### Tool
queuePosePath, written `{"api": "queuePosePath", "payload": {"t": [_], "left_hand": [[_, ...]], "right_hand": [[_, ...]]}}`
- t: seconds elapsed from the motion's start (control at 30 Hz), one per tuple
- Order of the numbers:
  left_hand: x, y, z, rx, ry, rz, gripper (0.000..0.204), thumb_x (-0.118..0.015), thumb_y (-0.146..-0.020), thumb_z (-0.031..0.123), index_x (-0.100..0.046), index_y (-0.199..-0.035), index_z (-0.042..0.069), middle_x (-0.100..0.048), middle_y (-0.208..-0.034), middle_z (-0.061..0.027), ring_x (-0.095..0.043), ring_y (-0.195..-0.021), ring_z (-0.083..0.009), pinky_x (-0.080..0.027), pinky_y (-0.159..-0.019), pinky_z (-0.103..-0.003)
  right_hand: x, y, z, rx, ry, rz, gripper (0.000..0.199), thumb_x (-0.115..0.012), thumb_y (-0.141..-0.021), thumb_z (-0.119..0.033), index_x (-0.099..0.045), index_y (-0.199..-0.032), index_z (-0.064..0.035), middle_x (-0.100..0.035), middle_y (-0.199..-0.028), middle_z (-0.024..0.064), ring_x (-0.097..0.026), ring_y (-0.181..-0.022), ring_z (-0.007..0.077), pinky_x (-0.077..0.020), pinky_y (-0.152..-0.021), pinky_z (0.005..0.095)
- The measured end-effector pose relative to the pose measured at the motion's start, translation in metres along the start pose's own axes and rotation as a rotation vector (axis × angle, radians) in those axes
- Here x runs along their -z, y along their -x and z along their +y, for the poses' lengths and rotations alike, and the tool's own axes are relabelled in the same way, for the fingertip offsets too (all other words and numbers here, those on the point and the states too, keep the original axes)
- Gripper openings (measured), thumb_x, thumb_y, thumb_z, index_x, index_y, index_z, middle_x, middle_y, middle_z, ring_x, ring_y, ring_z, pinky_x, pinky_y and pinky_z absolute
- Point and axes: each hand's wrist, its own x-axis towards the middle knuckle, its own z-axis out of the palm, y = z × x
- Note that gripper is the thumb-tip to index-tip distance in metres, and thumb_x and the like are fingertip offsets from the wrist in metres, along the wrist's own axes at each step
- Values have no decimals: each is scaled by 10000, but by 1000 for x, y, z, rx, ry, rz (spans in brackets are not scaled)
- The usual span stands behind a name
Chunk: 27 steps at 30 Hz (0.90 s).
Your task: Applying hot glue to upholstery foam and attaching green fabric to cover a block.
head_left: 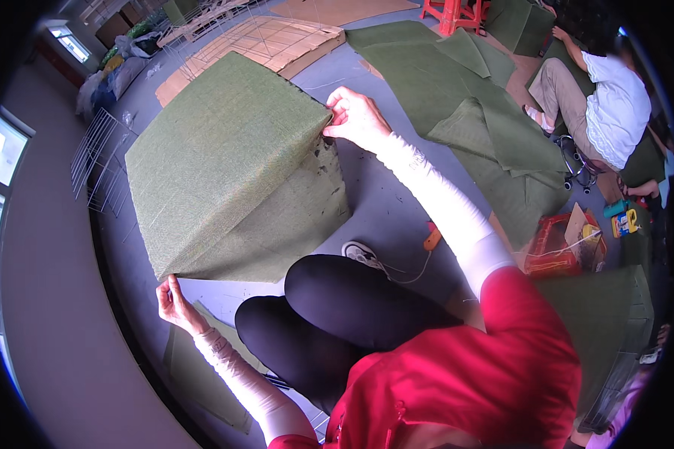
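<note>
A large box-shaped piece covered in green woven mat stands on the floor in front of my knees. Its top sheet overhangs the near side, where a flatter green panel shows below the edge. With thumb and fingers my right hand pinches the right corner of the top sheet. My left hand pinches the near left corner, low by my left knee. Dark patches mark the right side under the overhang. Whatever supports the mat from inside is hidden.
Green mat sheets lie spread on the floor to the right. Beyond them a person in a white top sits working. A red crate, an orange power strip, a wire frame and flat cardboard are around me.
</note>
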Motion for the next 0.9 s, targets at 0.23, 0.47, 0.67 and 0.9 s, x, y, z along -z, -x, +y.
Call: {"api": "queuePosePath", "payload": {"t": [0.23,0.47,0.67,0.9], "left_hand": [[0,0,-4,-6,39,1,166,-676,-902,128,-605,-778,43,-533,-735,55,-433,-691,-40,-351,-663,-201],[0,0,-5,-8,43,5,167,-671,-904,125,-604,-775,43,-532,-735,53,-431,-692,-42,-351,-668,-201],[-3,3,3,-8,16,15,175,-672,-904,126,-599,-766,47,-508,-715,61,-405,-675,-40,-337,-658,-199],[0,2,-1,7,22,2,176,-670,-906,127,-597,-769,43,-512,-724,61,-413,-684,-38,-335,-656,-198]], "right_hand": [[2,-4,8,28,-57,-36,369,-778,-693,21,-540,-972,-23,-655,-832,42,-622,-728,84,-532,-681,234],[-4,-2,3,22,20,43,351,-789,-690,0,-549,-943,-39,-659,-804,35,-611,-715,83,-527,-679,239],[-2,-1,2,21,14,36,358,-786,-691,3,-546,-952,-39,-646,-818,32,-607,-724,85,-525,-684,242],[7,0,7,17,-135,-88,355,-755,-722,29,-543,-1002,-23,-640,-867,30,-622,-774,82,-527,-726,237]]}}
